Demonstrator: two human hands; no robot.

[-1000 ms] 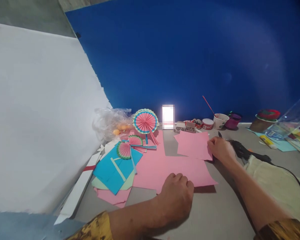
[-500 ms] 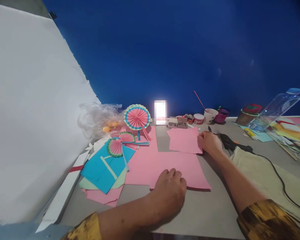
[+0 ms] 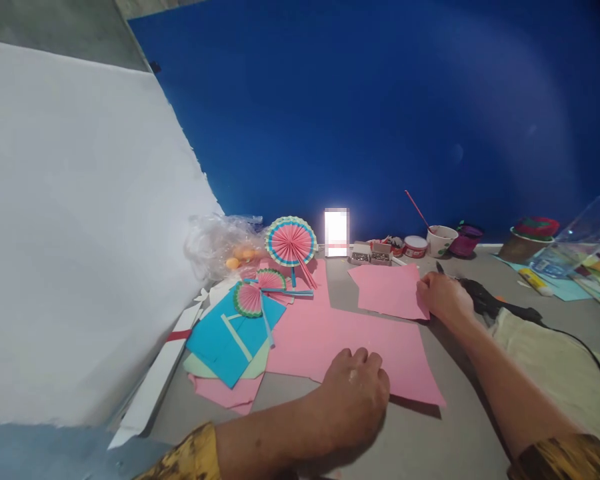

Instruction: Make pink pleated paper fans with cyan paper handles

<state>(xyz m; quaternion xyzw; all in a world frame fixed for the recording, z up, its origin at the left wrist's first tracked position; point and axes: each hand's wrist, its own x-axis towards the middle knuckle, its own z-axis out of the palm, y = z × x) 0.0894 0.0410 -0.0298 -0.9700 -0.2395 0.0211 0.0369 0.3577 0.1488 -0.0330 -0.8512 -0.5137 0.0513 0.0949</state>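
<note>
Head view: a larger pink sheet [image 3: 400, 340] lies on the table [image 3: 405, 447], its near edge at the left hand [image 3: 357, 393]; fingers curled, grip hidden, cannot tell. Right hand [image 3: 444, 299] pinches the right edge of a smaller pink sheet [image 3: 387, 290] just beyond. Neither sheet shows pleats yet. Farther left, a round fan [image 3: 291, 240] stands pleated, apparently complete.
</note>
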